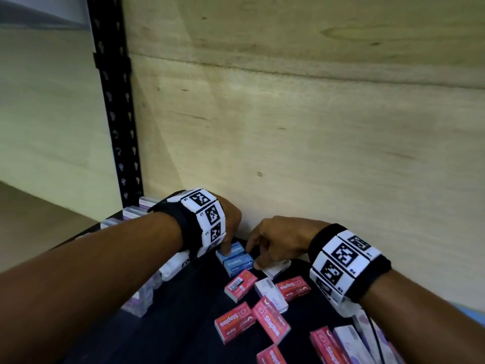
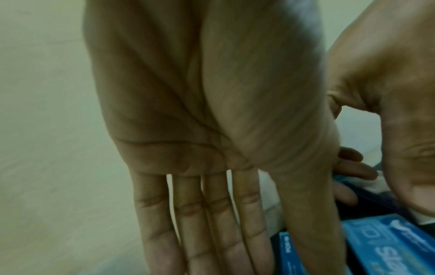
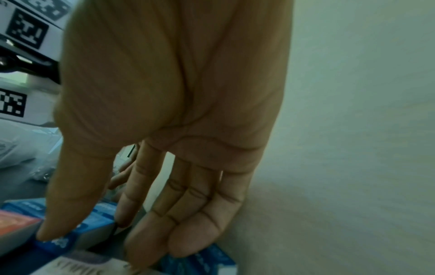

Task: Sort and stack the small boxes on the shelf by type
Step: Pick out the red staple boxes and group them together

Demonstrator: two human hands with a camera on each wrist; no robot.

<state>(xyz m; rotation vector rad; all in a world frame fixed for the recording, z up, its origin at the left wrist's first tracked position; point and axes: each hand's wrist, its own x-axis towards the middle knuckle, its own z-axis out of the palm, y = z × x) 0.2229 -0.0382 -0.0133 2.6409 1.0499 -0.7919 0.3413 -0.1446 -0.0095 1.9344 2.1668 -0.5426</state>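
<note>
Two blue staple boxes [image 1: 237, 258] lie side by side at the back of the dark shelf [image 1: 183, 311], against the plywood wall. My left hand [image 1: 227, 243] reaches down from the left with straight fingers, its thumb resting on the far blue box [image 2: 386, 245]. My right hand [image 1: 254, 254] comes from the right; thumb and index finger pinch the right end of the near blue box [image 3: 94, 219]. Another blue box [image 3: 200, 260] lies under its other fingers. Red staple boxes [image 1: 240, 283] and white-purple boxes [image 1: 270, 292] lie scattered in front.
A row of white-purple boxes [image 1: 141, 298] runs along the shelf's left side by the black perforated upright [image 1: 118, 127]. More red boxes [image 1: 235, 323] and white boxes [image 1: 349, 340] crowd the front right. A white box [image 1: 275, 269] sits just under my right hand.
</note>
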